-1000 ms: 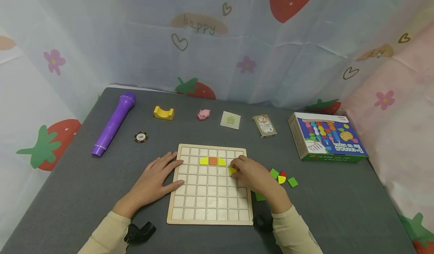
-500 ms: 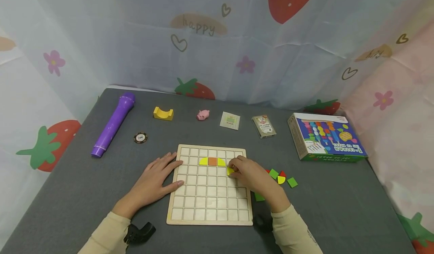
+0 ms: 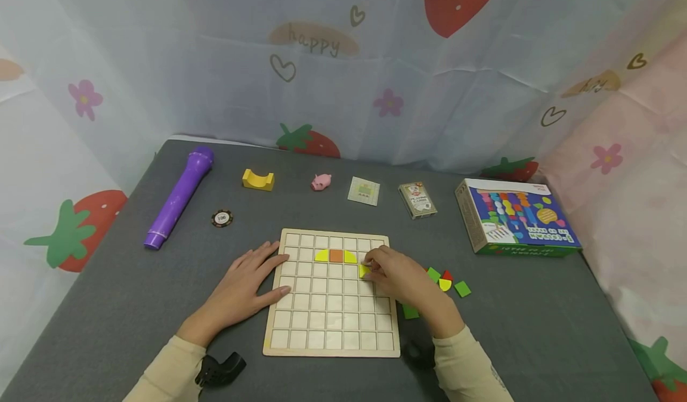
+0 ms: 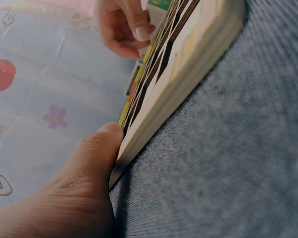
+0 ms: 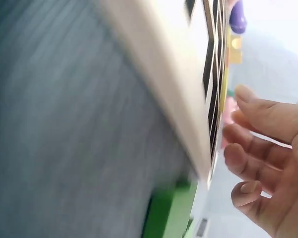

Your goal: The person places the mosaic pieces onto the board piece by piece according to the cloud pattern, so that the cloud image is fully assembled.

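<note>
On the square wooden grid board [image 3: 326, 351], two yellow pieces with a rounded corner, left [image 3: 321, 256] and right [image 3: 350, 257], flank an orange square [image 3: 336, 256] in one row. Another yellow piece [image 3: 364, 271] lies one row nearer, diagonally right of them. My right hand [image 3: 394, 274] is over the board's right side, its loosely bent fingertips right at that piece; in the right wrist view no piece shows between thumb [image 5: 268, 114] and fingers. My left hand [image 3: 244, 280] rests at the board's left edge with fingers spread, thumb and index finger over the rim.
Green [image 3: 463, 288], red and yellow [image 3: 445, 284] pieces lie right of the board, partly behind the right arm. Beyond it are a purple microphone [image 3: 179, 199], poker chip [image 3: 222, 218], yellow block [image 3: 258, 180], pink pig [image 3: 321, 182], pattern card [image 3: 364, 191], playing-card box [image 3: 418, 200] and game box [image 3: 517, 217].
The nearer yellow piece has shifted slightly left into its cell. My right fingers have then drawn back a little to the right, showing more of it. My left hand stays put.
</note>
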{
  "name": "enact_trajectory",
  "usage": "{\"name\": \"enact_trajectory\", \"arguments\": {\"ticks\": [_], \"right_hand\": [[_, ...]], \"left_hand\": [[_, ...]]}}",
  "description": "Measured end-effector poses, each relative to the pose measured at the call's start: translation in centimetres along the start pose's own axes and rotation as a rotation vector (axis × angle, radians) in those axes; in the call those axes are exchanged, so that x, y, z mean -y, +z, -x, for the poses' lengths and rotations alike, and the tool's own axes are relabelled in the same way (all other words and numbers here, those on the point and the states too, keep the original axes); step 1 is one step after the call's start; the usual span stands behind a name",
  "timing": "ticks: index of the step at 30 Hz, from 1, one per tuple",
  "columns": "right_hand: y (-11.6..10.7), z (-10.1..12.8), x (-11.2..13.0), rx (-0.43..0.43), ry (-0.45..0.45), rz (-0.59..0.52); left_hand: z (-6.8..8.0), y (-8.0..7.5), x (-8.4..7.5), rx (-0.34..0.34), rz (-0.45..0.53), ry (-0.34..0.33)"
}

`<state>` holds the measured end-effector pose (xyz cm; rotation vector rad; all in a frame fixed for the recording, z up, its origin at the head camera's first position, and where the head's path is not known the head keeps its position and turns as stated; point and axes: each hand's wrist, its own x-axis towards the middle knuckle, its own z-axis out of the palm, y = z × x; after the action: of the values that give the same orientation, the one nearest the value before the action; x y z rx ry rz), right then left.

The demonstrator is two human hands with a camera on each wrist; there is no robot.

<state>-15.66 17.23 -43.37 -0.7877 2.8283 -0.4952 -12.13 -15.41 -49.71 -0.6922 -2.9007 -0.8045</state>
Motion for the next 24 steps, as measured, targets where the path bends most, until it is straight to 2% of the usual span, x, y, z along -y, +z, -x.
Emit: {"name": "enact_trajectory", "arguments": {"ticks": [4, 9, 13, 16, 24], "right_hand": [[-0.8, 1.3, -1.4, -0.044, 0.000, 0.022], [-2.5, 3.5, -3.8, -0.085, 0.071, 0.032], [-3.4, 5.4, -6.0, -0.070, 0.151, 0.010], [-3.6, 6.8, -7.4, -0.057, 0.177, 0.006], [-3.0, 8.7, -9.0, -0.047, 0.155, -0.011]], "left_hand": [[0.0, 0.0, 0.1, -0.008, 0.002, 0.008], [0.0, 0.1, 0.2, -0.010, 0.001, 0.011], [0.0, 0.2, 0.2, -0.003, 0.007, 0.006], [0.0, 0.1, 0.2, 0.001, 0.009, 0.004], [0.0, -0.1, 0.0, 0.008, 0.008, 0.001]]}}
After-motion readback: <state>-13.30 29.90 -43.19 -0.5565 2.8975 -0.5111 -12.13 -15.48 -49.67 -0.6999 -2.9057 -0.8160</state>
